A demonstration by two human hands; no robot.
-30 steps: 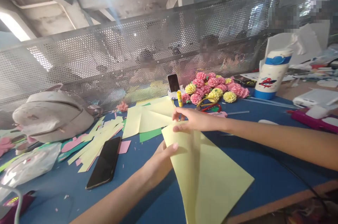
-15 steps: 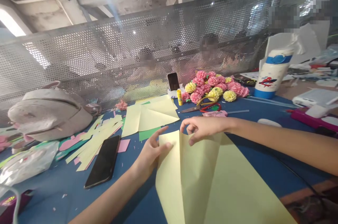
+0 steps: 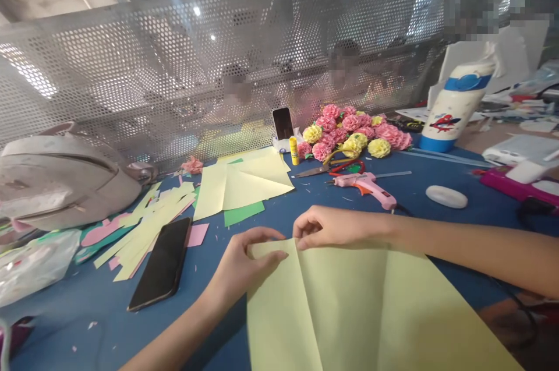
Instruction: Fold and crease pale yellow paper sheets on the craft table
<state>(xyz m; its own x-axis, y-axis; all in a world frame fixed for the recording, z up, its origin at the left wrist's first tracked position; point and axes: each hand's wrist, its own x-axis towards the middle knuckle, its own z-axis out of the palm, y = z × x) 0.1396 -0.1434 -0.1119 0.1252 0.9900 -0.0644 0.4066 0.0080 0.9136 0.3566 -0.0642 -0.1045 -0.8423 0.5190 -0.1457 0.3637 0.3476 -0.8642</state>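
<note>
A large sheet of pale yellow paper (image 3: 345,307) with lengthwise creases is held up at the table's near side. My left hand (image 3: 247,260) pinches its far left corner, thumb on the near face and fingers behind. Close beside it, my right hand (image 3: 325,228) grips the same far edge at a crease, its fingertips curled and pressed together. The two hands' fingertips almost meet. Beyond them a second creased yellow sheet (image 3: 244,182) lies flat over green paper (image 3: 244,214). A pink glue gun (image 3: 367,184) rests past my right hand.
On the left are a black phone (image 3: 161,266), yellow paper strips (image 3: 152,231) and a pale backpack (image 3: 65,173). Scissors (image 3: 314,171), a glue stick (image 3: 294,151), paper flowers (image 3: 349,129), a white oval object (image 3: 446,197) and a bottle (image 3: 456,106) stand or lie farther back.
My right hand has lowered, and its fingers have closed on the paper's edge. The raised fold has flattened out. My left hand's fingers have drawn in. The view has tilted down slightly.
</note>
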